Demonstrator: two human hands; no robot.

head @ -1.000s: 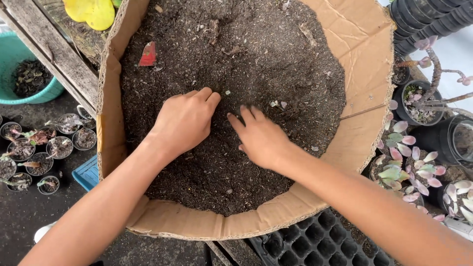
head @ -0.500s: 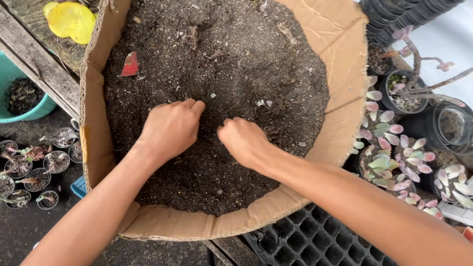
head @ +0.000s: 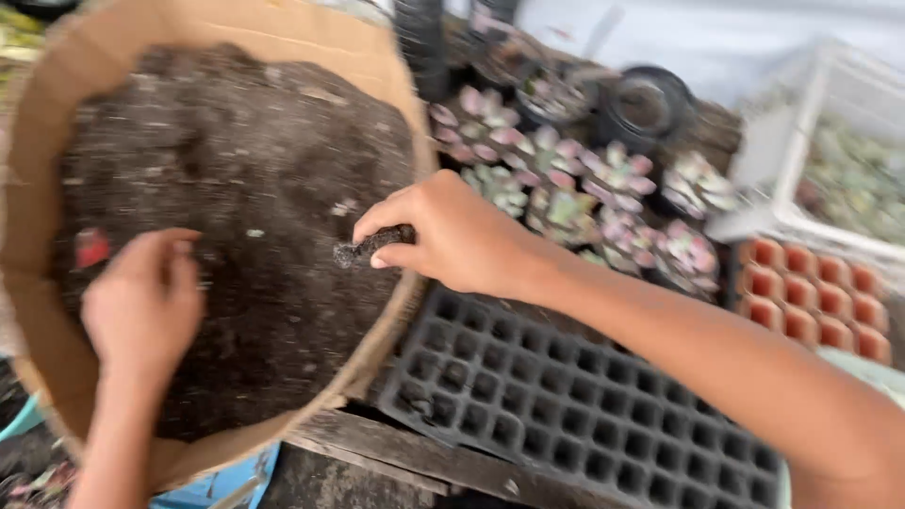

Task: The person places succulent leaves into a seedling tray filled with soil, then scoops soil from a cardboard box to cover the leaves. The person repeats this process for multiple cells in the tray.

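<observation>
Since the earlier frames both hands have left the middle of the soil: the right hand point(head: 462, 240) has lifted toward the rim of the curved brown cardboard collar point(head: 401, 90) holding the heap of dark potting soil point(head: 255, 188), and the camera has swung right, bringing new things into sight.

Head view, only view. Right hand: fingers curled shut in a pinch on a small dark clump of soil point(head: 368, 247), which sticks out past the fingertips, just above the soil surface near the collar's right edge. Left hand point(head: 141, 306): loosely open, fingers bent, palm down over the soil; contact cannot be confirmed through the motion blur, and it appears to hold nothing.

Judgement: step in hand is carrying a pinch of soil off the heap. The black plastic seedling tray with many square cells point(head: 584, 405) lies just beside and below the right hand; a next move would call for a steady carry and a release over one cell.

Clump looks crumbly, moist-dark, elongated. Pink-green succulent rosettes point(head: 584, 188) sit behind the tray; orange cell tray point(head: 811, 292) far right.
</observation>
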